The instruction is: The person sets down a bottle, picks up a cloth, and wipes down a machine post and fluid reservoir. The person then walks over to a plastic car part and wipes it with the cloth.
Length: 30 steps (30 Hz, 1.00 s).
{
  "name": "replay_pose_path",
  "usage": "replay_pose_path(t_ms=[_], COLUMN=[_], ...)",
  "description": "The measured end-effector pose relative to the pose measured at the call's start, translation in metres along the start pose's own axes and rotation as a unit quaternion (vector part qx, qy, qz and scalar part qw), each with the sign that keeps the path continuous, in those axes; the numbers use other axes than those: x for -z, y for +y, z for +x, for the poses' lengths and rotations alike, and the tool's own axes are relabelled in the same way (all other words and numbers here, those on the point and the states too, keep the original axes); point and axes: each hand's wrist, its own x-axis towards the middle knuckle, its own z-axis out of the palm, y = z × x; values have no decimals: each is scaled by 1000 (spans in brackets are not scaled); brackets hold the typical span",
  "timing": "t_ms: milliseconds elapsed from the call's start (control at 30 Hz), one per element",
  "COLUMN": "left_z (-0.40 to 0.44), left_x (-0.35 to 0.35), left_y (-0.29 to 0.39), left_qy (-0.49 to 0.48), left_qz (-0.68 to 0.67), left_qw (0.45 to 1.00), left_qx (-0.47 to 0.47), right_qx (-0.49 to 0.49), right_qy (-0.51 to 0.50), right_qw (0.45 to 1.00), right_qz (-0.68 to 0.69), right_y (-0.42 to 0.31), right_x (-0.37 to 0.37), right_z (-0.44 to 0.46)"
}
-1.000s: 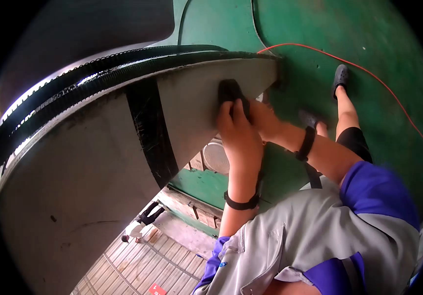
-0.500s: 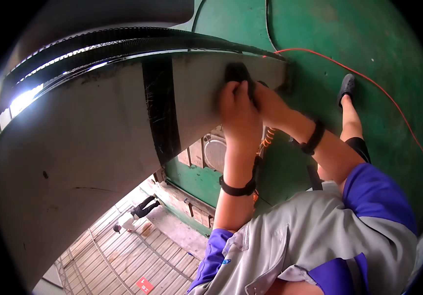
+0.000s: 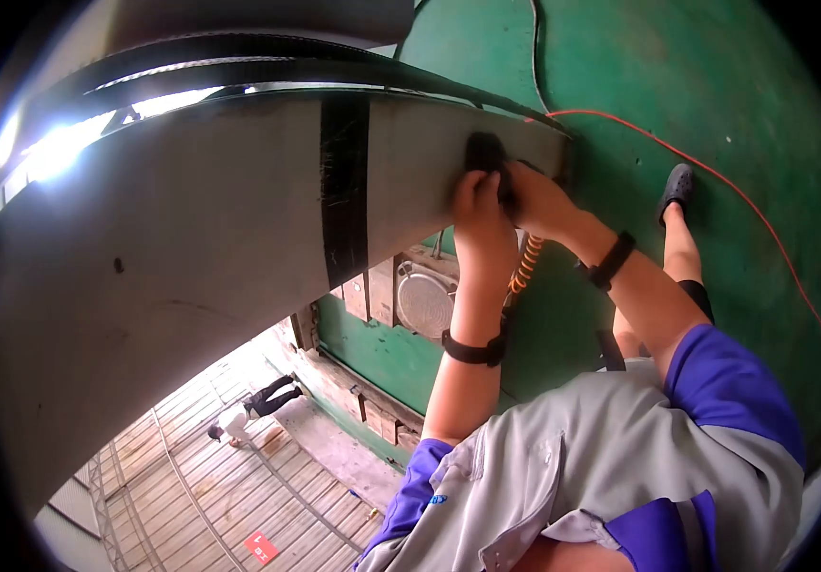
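Both my hands are closed around a small black tool [image 3: 485, 151], pressed against the face of a long grey panel [image 3: 210, 191] near its right end. My left hand [image 3: 483, 221] grips from the left and below. My right hand [image 3: 542, 202] holds it from the right, its fingertips partly hidden. Blur and the fingers leave the tool's exact kind unclear. Below the hands hangs an orange coiled hose [image 3: 528, 262]; where it joins is hidden. A black band [image 3: 345, 181] crosses the panel left of the hands.
Black ribbed strips [image 3: 267, 71] run along the panel's upper edge. A red hose [image 3: 706, 162] curves over the green floor [image 3: 620, 57]. Behind the panel are wooden blocks [image 3: 380, 291] and a round mesh-like disc [image 3: 427, 300]. Another person [image 3: 248, 410] is far off, lower left.
The panel, floor and distant person have shifted in view as the camera moved. My hands and the black tool appear slightly further right and lower, still at the panel's right end.
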Motion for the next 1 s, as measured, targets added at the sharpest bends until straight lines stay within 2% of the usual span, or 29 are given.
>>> replay_pose_path(t_ms=[100,200,267,333,433,467,533,633,767,800,867,1000], left_z=[-6,-11,-20,-24,-14,-9,-2,3,-4,-5,-3,-4], left_x=[8,51,79,111,134,136,139,120,60,48,24,-53], left_y=[13,47,69,83,96,98,99,82,43,38,27,-15], left_qy=[32,129,241,311,410,421,364,188,92,62,27,-48], left_qz=[-39,30,73,155,174,179,169,199,94,84,84,81], left_qw=[998,991,966,932,884,881,910,954,990,994,996,995], left_qx=[25,-13,-54,-106,-141,-123,-101,-124,-50,-21,-20,18], right_qx=[-7,155,193,316,405,385,336,238,145,108,62,16], right_qy=[-16,18,0,44,54,45,27,82,68,75,67,33], right_qw=[1000,988,981,948,912,920,938,954,984,989,996,995], right_qz=[-8,10,-21,-8,38,53,83,164,72,68,20,-88], right_y=[-10,-66,-130,-171,-212,-211,-203,-149,-67,-49,-11,84], right_x=[8,13,36,40,42,40,35,3,-15,-19,-26,-46], right_z=[-13,-5,1,19,40,41,42,28,12,10,6,-10])
